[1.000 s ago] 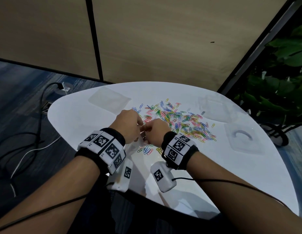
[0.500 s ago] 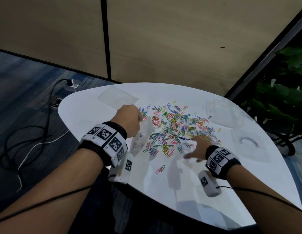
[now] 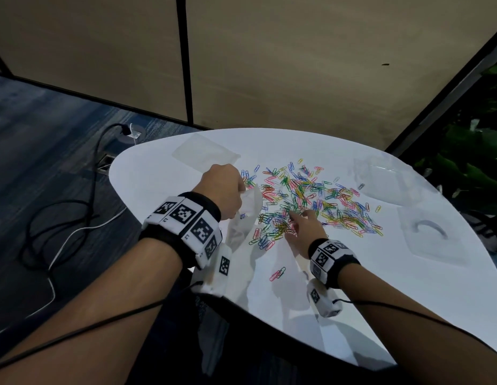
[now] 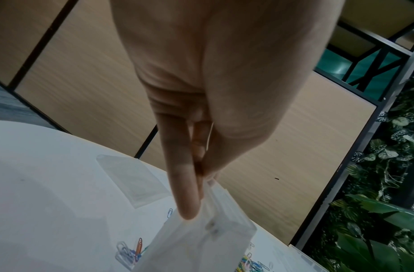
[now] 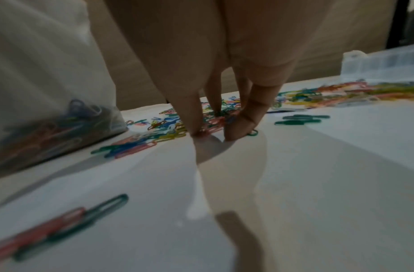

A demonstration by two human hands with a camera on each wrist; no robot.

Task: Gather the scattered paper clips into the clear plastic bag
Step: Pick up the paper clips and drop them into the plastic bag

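Many coloured paper clips (image 3: 311, 198) lie scattered over the middle of the white table (image 3: 380, 301). My left hand (image 3: 222, 195) pinches the top edge of the clear plastic bag (image 3: 241, 226), which stands on the table left of the pile with some clips in its bottom (image 5: 38, 128). In the left wrist view the thumb and fingers (image 4: 184, 193) clamp the bag's rim (image 4: 224, 220). My right hand (image 3: 300, 226) is lowered onto the near edge of the pile, fingertips (image 5: 238, 128) touching clips and table. Two loose clips (image 3: 278, 273) lie nearer to me.
A flat empty clear bag (image 3: 205, 152) lies at the far left of the table. Clear plastic box parts (image 3: 380, 176) (image 3: 430, 234) sit at the right. Plants (image 3: 464, 176) stand beyond the right edge. Cables (image 3: 61, 218) lie on the floor at the left.
My right hand left the bag's mouth, swung right to the pile, and now sits on its near edge. The left hand kept hold of the bag. Two clips now lie apart near me.
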